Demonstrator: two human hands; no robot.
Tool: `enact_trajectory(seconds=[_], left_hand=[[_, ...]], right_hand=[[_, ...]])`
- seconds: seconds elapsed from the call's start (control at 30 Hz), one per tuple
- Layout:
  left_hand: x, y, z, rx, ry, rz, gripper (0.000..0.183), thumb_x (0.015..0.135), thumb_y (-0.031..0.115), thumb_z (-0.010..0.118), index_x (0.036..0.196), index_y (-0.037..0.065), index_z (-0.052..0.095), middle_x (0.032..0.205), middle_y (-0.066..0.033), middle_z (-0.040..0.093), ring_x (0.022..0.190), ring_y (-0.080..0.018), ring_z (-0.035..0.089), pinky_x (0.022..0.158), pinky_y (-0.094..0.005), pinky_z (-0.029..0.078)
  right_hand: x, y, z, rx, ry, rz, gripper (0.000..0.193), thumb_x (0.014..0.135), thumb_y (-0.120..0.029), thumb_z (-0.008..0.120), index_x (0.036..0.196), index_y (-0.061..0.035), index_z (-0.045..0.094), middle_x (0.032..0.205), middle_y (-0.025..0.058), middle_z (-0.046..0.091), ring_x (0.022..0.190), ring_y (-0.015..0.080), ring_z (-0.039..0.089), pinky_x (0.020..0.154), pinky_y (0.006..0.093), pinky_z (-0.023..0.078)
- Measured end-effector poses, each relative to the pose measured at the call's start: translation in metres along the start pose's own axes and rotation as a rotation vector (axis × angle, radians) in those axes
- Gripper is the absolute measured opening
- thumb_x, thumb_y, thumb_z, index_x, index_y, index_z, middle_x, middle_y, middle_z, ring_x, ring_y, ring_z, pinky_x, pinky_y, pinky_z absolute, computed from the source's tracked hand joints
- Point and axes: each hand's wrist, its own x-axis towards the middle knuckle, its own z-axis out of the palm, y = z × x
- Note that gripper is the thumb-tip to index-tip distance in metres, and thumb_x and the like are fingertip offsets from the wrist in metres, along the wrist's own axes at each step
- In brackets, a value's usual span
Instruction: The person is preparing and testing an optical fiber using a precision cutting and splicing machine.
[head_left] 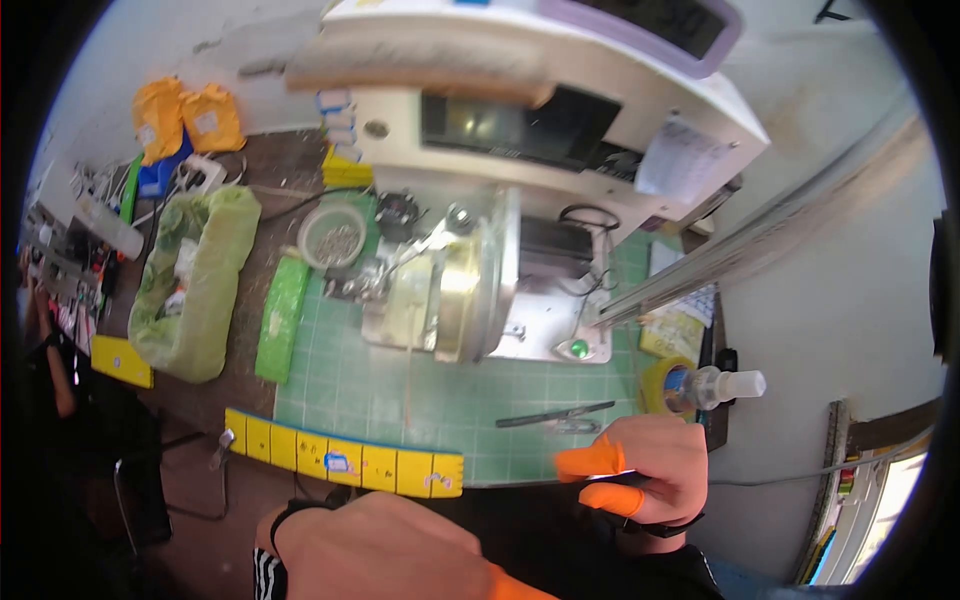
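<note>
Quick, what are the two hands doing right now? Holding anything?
Left hand: back of the hand toward the camera, fingers hidden, so it cannot be told.
Right hand: curled loosely, orange fingertip covers on, nothing visible in it.

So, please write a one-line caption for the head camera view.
Two hands, left and right, wearing orange finger covers, hover near a green cutting mat before a white benchtop machine.

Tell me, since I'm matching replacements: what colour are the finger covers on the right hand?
Orange finger covers on the right hand, clearest in the head view.
</note>
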Motion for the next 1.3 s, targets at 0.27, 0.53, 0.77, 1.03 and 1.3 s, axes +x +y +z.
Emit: enact_trajectory(seconds=[0.27,0.53,0.77,1.03,1.3], left_hand=[[-0.039,-0.046,-0.013,0.034,0.042,0.425,0.055,0.110,0.029,0.047,0.149,-0.010,0.041,0.077,-0.0246,0.071,0.051,-0.0271,0.063,0.047,-0.0336,0.051],[-0.069,-0.080,0.006,0.184,0.222,0.343,0.061,0.110,0.018,0.049,0.162,0.001,0.022,0.094,-0.0321,0.073,0.053,-0.0261,0.064,0.053,-0.0338,0.054],[-0.040,-0.044,0.022,0.190,0.107,0.340,0.046,0.107,0.014,0.054,0.147,-0.003,0.042,0.100,-0.0270,0.073,0.061,-0.0253,0.065,0.064,-0.0340,0.054],[-0.029,-0.018,0.038,0.218,0.227,0.275,0.018,0.098,0.011,0.063,0.101,-0.006,0.070,0.080,-0.0174,0.070,0.061,-0.0224,0.065,0.062,-0.0328,0.050],[-0.033,-0.012,0.038,0.304,0.202,0.312,0.019,0.100,0.014,0.063,0.105,-0.002,0.069,0.081,-0.0153,0.071,0.059,-0.0225,0.064,0.057,-0.0325,0.048]], right_hand=[[-0.007,-0.022,-0.061,-0.217,0.674,-0.081,0.023,0.083,-0.013,0.080,0.103,-0.0020,0.077,0.082,0.0078,0.075,0.070,0.0198,0.070,0.066,0.0277,0.053],[0.017,-0.011,-0.099,-0.145,1.089,-0.287,0.060,0.090,-0.017,0.080,0.136,0.0020,0.047,0.119,0.0107,0.063,0.084,0.0152,0.066,0.078,0.0299,0.054],[0.042,-0.035,-0.135,-0.231,1.235,-0.461,0.078,0.092,-0.032,0.076,0.151,-0.0012,0.036,0.143,0.0131,0.048,0.108,0.0214,0.060,0.095,0.0350,0.049],[0.081,-0.050,-0.127,-0.479,0.994,-0.133,0.101,0.078,-0.029,0.092,0.156,-0.0022,0.033,0.138,0.0163,0.057,0.104,0.0220,0.067,0.082,0.0350,0.057],[0.050,-0.025,-0.151,-0.181,0.922,-0.107,0.023,0.096,-0.002,0.070,0.119,0.0045,0.070,0.101,0.0080,0.075,0.088,0.0119,0.069,0.071,0.0260,0.056]])
